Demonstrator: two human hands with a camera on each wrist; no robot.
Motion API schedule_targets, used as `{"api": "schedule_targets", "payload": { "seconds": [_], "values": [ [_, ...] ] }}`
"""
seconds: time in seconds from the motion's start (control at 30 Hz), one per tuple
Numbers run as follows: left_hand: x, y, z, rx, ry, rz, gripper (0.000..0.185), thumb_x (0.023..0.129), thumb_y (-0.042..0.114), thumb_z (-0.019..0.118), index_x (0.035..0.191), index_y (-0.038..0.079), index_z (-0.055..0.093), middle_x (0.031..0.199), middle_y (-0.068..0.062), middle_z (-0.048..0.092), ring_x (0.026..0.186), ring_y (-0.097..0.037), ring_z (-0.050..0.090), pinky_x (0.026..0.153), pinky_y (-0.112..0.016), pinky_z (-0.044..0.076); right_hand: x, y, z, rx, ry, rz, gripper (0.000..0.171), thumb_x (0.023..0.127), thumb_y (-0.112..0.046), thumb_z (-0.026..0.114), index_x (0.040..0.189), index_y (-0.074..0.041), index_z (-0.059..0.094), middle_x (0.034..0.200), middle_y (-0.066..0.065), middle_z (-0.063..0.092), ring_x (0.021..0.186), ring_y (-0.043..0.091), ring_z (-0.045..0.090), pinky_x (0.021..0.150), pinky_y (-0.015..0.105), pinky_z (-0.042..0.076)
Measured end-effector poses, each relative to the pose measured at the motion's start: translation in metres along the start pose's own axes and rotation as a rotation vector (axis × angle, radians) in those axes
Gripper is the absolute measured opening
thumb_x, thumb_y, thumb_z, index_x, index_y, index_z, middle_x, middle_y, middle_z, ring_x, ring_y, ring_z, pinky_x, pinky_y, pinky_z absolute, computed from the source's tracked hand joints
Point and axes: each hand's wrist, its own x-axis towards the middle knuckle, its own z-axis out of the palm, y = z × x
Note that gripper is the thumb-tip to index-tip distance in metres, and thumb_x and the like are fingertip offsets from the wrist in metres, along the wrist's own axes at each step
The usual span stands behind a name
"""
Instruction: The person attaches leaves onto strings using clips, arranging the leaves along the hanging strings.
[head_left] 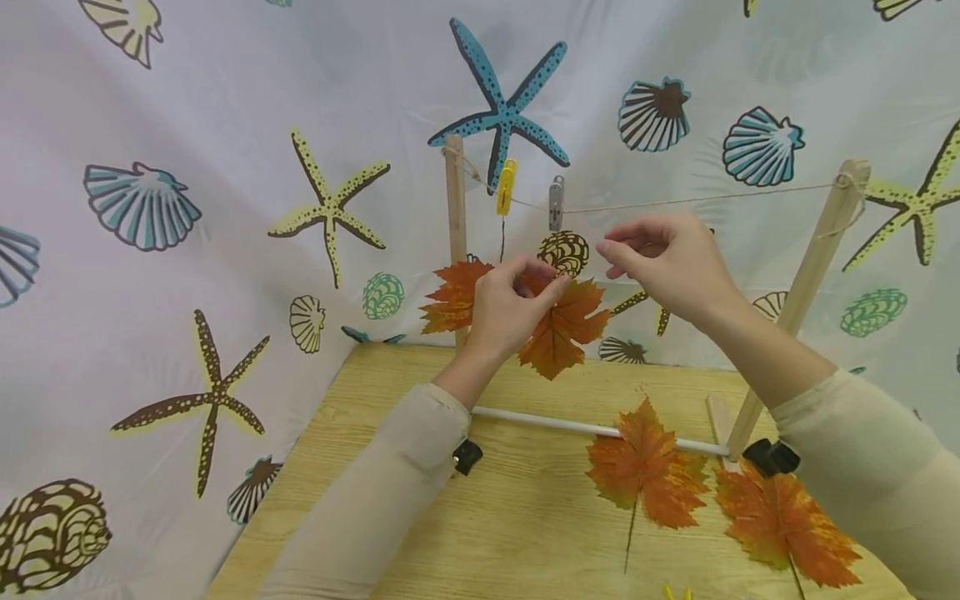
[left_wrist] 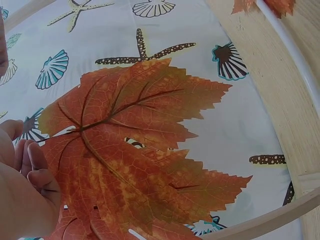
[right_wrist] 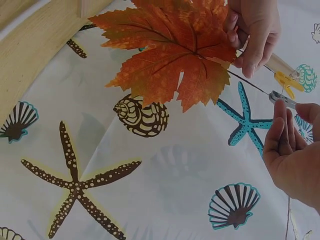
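My left hand is at an orange-red artificial maple leaf, its thumb and forefinger pinching the thin stem. In the left wrist view this leaf spreads out beyond the curled fingers. The stem runs up to a grey clothespin on the string. My right hand hovers just right of the grey clothespin, thumb and fingers slightly bent with nothing between them. A yellow clothespin sits farther left on the string, with another maple leaf hanging under it, partly behind my left hand.
The string runs between a left wooden post and a right wooden post. A white rod crosses low over the wooden table. Two loose leaves, a middle leaf and a right leaf, lie at the front right.
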Motion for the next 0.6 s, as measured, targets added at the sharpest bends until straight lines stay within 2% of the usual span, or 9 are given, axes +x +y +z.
{"api": "schedule_targets", "payload": {
  "seconds": [0.2,0.27,0.43,0.6],
  "values": [
    [-0.002,-0.003,0.001,-0.009,0.036,0.038,0.02,0.089,0.028,0.077,0.096,0.01,0.072,0.087,-0.005,0.07,0.064,-0.015,0.051,0.058,-0.021,0.042,-0.011,0.005,0.002,0.001,-0.002,0.033,0.032,0.096,-0.038,0.067,0.113,-0.012,0.073,0.093,0.005,0.077,0.08,0.012,0.072,0.077,0.027,0.051],
    [-0.002,-0.004,0.002,-0.01,0.04,0.047,0.019,0.089,0.027,0.077,0.096,0.009,0.072,0.087,-0.005,0.07,0.063,-0.015,0.05,0.057,-0.021,0.042,-0.014,0.008,0.003,0.002,-0.002,0.039,0.031,0.096,-0.038,0.067,0.112,-0.012,0.074,0.091,0.005,0.077,0.079,0.012,0.072,0.074,0.027,0.051],
    [-0.003,-0.006,0.003,-0.008,0.016,0.03,0.02,0.09,0.028,0.076,0.097,0.009,0.072,0.089,-0.005,0.07,0.065,-0.014,0.052,0.059,-0.02,0.043,-0.022,0.015,0.005,-0.003,-0.006,0.055,0.033,0.096,-0.039,0.066,0.111,-0.011,0.074,0.086,0.006,0.076,0.076,0.01,0.07,0.067,0.028,0.048],
    [-0.007,-0.008,0.002,-0.01,-0.025,0.0,0.022,0.089,0.031,0.077,0.099,0.011,0.073,0.093,-0.002,0.071,0.068,-0.014,0.054,0.061,-0.022,0.045,-0.03,0.021,0.008,-0.018,-0.006,0.07,0.033,0.096,-0.041,0.066,0.111,-0.012,0.073,0.082,0.006,0.075,0.073,0.015,0.066,0.058,0.029,0.047]
  ]
}}
